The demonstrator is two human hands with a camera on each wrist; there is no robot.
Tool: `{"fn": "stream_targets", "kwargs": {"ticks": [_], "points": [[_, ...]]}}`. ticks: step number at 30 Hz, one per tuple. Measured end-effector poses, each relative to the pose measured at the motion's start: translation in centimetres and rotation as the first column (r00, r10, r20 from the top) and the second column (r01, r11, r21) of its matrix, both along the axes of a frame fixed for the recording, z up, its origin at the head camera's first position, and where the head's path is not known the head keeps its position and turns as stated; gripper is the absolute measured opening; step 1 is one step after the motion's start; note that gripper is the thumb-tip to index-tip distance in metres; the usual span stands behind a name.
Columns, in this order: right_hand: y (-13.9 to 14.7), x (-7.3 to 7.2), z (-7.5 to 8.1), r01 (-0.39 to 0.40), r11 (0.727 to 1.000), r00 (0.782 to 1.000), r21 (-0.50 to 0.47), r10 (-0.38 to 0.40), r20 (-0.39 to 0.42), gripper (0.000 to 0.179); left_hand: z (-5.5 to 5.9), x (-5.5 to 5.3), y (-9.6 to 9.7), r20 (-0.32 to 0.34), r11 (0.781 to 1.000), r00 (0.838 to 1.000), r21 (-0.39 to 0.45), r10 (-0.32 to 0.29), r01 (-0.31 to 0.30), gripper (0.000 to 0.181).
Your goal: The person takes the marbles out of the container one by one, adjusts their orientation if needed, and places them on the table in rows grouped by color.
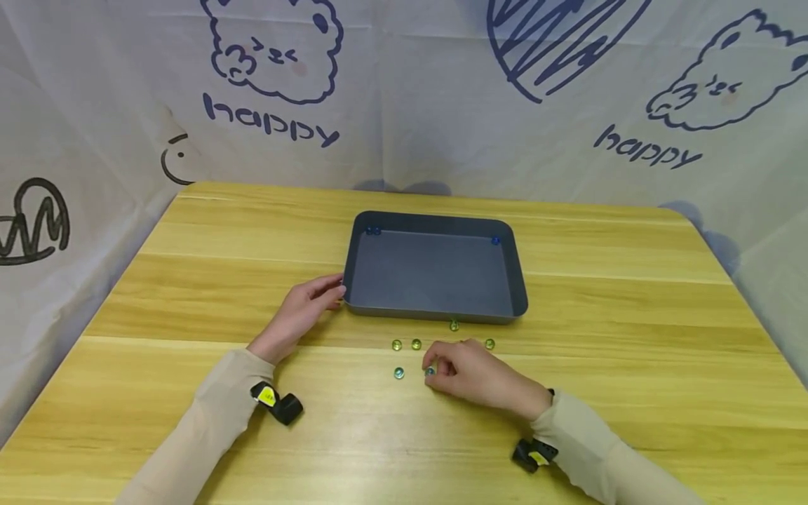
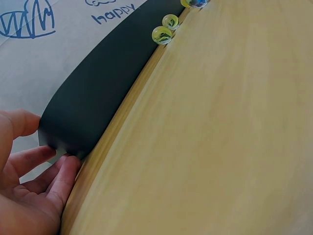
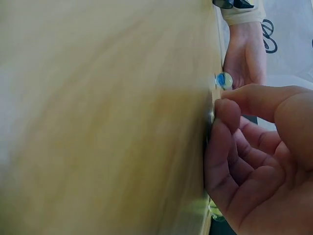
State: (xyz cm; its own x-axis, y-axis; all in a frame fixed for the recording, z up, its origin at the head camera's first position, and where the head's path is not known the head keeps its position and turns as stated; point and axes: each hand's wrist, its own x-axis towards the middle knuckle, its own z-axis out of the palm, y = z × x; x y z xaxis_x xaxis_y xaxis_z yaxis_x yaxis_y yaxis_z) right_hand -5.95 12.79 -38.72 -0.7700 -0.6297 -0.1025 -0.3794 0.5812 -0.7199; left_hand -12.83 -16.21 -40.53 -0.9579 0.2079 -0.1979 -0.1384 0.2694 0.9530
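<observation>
right hand (image 1: 475,372) pinches blue-green marble (image 1: 430,372)

thumb and forefinger are curled onto it (a similar one (image 1: 399,373) lies near), in front of the gray tray (image 1: 432,273); the left hand (image 1: 301,310), fingers loosely parted, touches the tray's left side.

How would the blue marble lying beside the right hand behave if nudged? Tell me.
The blue marble is round and sits on a flat table, so it would probably roll at a light touch. Its glassy shine suggests a slippery, hard surface that may slide out of a loose pinch.
</observation>
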Motion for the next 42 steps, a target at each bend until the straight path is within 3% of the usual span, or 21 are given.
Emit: {"fn": "stream_targets", "kwargs": {"ticks": [7,30,35,42], "points": [[-0.6,0.0,-0.1,-0.074,0.997,0.997,-0.004,0.074,-0.039,0.01,0.0,0.0,0.0,0.001,1.0,1.0,-0.004,0.005,-0.005,0.05],[0.4,-0.1,0.5,-0.071,0.996,0.997,0.046,0.069,0.033,0.026,0.2,0.1,0.2,0.009,1.0,1.0,0.008,0.006,-0.006,0.05],[1.1,-0.2,1.8,-0.082,0.995,0.995,0.06,0.078,0.056,0.027,0.1,0.0,0.2,0.002,1.0,1.0,0.02,0.002,-0.002,0.049],[1.9,-1.5,4.6,-0.076,0.991,0.996,0.111,0.081,-0.046,0.027,0.0,0.0,0.2,-0.002,1.0,1.0,0.029,0.001,-0.001,0.049]]}}
